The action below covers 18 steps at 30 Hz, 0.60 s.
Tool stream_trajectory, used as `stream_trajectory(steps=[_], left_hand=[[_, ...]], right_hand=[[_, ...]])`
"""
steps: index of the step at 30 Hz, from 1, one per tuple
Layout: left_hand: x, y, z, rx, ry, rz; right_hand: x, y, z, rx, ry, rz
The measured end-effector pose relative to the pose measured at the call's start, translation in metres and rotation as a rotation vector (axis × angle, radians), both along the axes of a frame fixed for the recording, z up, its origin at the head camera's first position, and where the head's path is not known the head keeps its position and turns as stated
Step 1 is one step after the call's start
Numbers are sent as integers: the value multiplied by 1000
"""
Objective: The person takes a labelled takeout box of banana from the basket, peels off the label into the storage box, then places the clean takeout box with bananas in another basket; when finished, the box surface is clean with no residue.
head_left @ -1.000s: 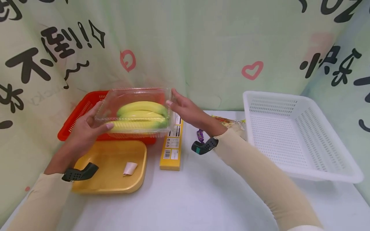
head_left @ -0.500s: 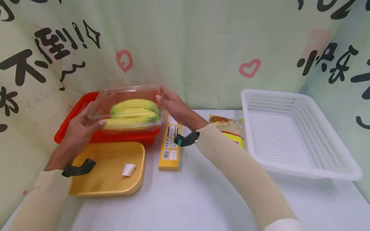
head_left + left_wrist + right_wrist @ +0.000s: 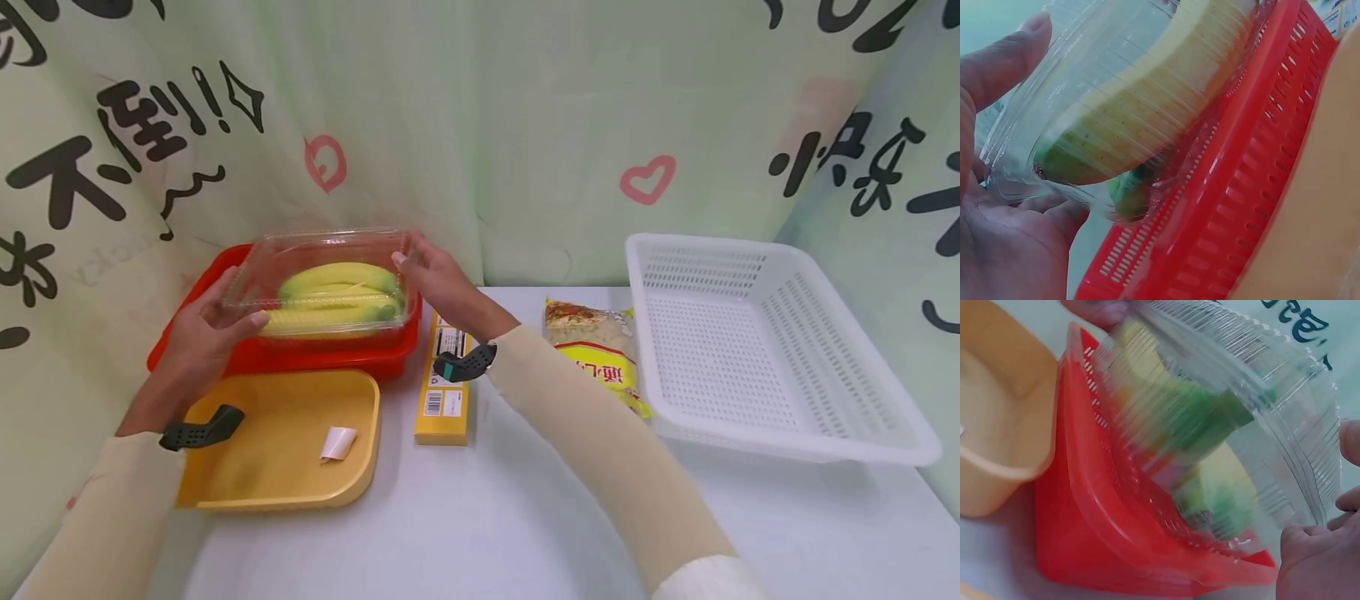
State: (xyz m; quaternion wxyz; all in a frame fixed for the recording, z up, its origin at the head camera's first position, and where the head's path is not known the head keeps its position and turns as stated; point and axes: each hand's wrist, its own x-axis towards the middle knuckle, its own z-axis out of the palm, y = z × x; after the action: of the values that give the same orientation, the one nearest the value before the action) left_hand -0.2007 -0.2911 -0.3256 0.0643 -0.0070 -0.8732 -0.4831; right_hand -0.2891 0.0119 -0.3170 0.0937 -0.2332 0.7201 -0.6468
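Note:
A clear plastic box (image 3: 322, 248) with a ridged edge holds several yellow bananas (image 3: 341, 279) with greenish ends. My left hand (image 3: 206, 333) grips its left end, thumb on top at the near corner and fingers beneath. At the opposite end my right hand (image 3: 446, 279) pinches the side, thumb above. The box sits tilted over the mouth of a red perforated basket (image 3: 375, 360), overlapping its rim. In the left wrist view the lower part of the box (image 3: 1116, 119) dips inside the basket's wall (image 3: 1210, 206); the right wrist view shows banana tips (image 3: 1210, 425) through the plastic.
A yellow tray (image 3: 262, 492) with a small pale wrapped piece (image 3: 338, 443) stands in front of the red basket. Right of them lie a long yellow box (image 3: 441, 435) and a printed food packet (image 3: 596, 350). A large white basket (image 3: 727, 358) stands at the right.
Both hands have carried the box of bananas leftward and lowered it toward the red basket. The right forearm swung left, uncovering more of the food packet.

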Motion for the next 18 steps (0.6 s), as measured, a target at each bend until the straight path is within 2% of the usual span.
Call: stream_trajectory(steps=[5, 9, 13, 18], left_hand=[[-4, -2, -3, 2, -22, 15], [-7, -5, -5, 3, -25, 1], [-8, -5, -8, -35, -30, -8], [-8, -7, -13, -72, -29, -9]], right_hand=[[-2, -9, -2, -3, -39, -96], [-3, -15, -2, 64, -97, -147], [-3, -15, -4, 148, -109, -159], [-2, -14, -11, 84, -108, -124]])
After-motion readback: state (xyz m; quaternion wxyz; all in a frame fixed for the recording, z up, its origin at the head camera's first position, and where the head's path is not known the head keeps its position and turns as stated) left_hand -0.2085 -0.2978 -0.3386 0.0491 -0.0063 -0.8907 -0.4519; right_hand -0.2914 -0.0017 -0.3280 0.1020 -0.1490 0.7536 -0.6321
